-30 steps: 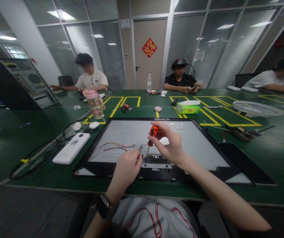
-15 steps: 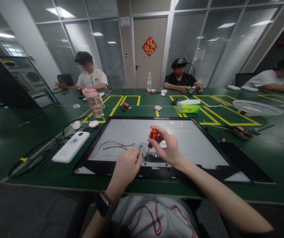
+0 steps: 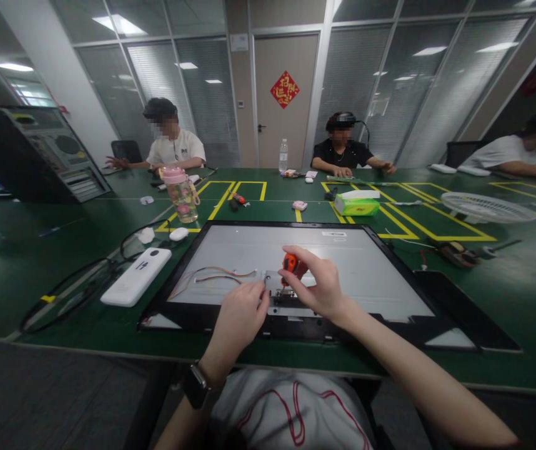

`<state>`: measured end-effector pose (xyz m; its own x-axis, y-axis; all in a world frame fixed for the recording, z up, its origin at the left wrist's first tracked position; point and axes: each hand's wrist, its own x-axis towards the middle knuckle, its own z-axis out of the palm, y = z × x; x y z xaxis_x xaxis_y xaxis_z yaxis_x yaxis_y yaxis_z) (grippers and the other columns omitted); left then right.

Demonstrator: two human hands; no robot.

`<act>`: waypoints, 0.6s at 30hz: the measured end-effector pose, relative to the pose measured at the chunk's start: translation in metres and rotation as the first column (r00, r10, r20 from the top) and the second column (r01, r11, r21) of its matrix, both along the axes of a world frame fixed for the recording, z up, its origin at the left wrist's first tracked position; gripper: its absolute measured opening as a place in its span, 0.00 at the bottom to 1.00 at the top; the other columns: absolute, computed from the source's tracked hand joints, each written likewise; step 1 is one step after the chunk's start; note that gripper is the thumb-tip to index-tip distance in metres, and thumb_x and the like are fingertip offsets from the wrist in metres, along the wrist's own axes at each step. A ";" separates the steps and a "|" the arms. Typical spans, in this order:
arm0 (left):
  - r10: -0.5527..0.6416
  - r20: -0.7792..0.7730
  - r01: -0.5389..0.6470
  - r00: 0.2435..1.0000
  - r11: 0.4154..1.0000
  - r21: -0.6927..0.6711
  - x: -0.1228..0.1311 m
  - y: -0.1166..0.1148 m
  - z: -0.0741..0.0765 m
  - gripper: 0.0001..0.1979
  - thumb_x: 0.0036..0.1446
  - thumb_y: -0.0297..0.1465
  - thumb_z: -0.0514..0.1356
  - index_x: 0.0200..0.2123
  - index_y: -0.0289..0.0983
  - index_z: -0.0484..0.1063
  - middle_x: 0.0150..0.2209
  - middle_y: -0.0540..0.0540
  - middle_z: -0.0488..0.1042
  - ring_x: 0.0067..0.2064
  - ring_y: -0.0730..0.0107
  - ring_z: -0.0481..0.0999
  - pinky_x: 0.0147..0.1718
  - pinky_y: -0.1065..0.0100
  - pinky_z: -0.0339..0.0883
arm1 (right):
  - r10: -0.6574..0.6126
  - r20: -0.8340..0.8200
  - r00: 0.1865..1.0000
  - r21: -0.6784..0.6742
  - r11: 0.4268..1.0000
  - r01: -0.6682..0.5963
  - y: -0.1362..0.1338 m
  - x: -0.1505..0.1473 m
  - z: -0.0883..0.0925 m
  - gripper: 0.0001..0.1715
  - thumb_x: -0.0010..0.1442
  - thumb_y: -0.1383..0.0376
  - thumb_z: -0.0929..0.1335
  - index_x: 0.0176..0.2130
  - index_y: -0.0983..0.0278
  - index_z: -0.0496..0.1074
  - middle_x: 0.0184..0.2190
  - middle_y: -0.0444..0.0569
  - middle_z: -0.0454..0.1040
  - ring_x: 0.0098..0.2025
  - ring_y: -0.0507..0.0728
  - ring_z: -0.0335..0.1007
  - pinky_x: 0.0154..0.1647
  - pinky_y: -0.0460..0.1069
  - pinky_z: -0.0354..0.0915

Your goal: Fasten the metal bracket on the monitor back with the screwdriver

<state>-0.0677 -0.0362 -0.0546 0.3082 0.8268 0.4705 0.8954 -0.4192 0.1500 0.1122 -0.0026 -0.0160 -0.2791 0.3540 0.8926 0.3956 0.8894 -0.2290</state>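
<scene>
A flat display panel (image 3: 244,244) with a black frame lies on the green table, its grey back facing up. My right hand (image 3: 320,284) grips an orange and black screwdriver (image 3: 289,262), which stands nearly upright with its tip down at a small metal bracket (image 3: 291,301) near the panel's front edge. My left hand (image 3: 243,311) rests at the left end of the bracket, fingers pinched together; what they hold, if anything, is hidden. Thin coloured wires (image 3: 212,272) run over the panel just left of that hand.
Left of the panel lie a white power bank (image 3: 137,277), a black cable (image 3: 57,300) and a pink-lidded bottle (image 3: 180,195). Behind it is a green tissue pack (image 3: 356,204). A black slab (image 3: 465,306) and a white fan grille (image 3: 488,206) are at right. Several people sit around the table.
My right fingers have shifted slightly around the screwdriver handle. My left hand stays at the bracket. Across the table, the person in black has lowered the thing they held and spread their hands.
</scene>
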 end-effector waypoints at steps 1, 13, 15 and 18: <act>0.002 0.013 -0.002 1.000 1.000 0.017 0.000 0.000 0.000 0.09 0.63 0.27 0.54 0.28 0.38 0.64 0.26 0.49 0.71 0.29 0.65 0.71 0.29 0.66 0.57 | -0.006 -0.005 1.000 -0.001 1.000 0.006 0.000 0.000 0.000 0.23 0.62 0.68 0.68 0.56 0.62 0.64 0.33 0.47 0.77 0.23 0.50 0.72 0.24 0.44 0.70; -0.229 0.080 0.224 0.970 0.973 0.063 -0.002 -0.008 0.006 0.12 0.61 0.26 0.54 0.25 0.36 0.71 0.28 0.48 0.69 0.30 0.70 0.69 0.31 0.68 0.62 | -0.118 -0.160 0.980 -0.055 0.992 0.111 0.002 0.004 0.002 0.21 0.59 0.68 0.70 0.52 0.62 0.68 0.30 0.43 0.74 0.20 0.47 0.66 0.21 0.43 0.69; -0.229 0.075 0.226 0.970 0.973 0.044 -0.001 -0.009 0.008 0.12 0.61 0.26 0.55 0.25 0.36 0.72 0.28 0.48 0.69 0.29 0.70 0.69 0.30 0.69 0.62 | -0.122 -0.159 0.980 -0.065 0.991 0.113 0.003 0.004 0.002 0.20 0.59 0.68 0.69 0.52 0.61 0.68 0.30 0.43 0.74 0.20 0.48 0.66 0.21 0.43 0.69; -0.229 0.071 0.228 0.971 0.973 0.024 -0.001 -0.008 0.008 0.12 0.61 0.27 0.55 0.25 0.36 0.73 0.28 0.48 0.69 0.30 0.70 0.69 0.31 0.68 0.62 | -0.126 -0.149 0.981 -0.062 0.991 0.118 0.003 0.005 0.001 0.20 0.59 0.67 0.70 0.52 0.61 0.68 0.30 0.43 0.74 0.20 0.48 0.66 0.21 0.44 0.69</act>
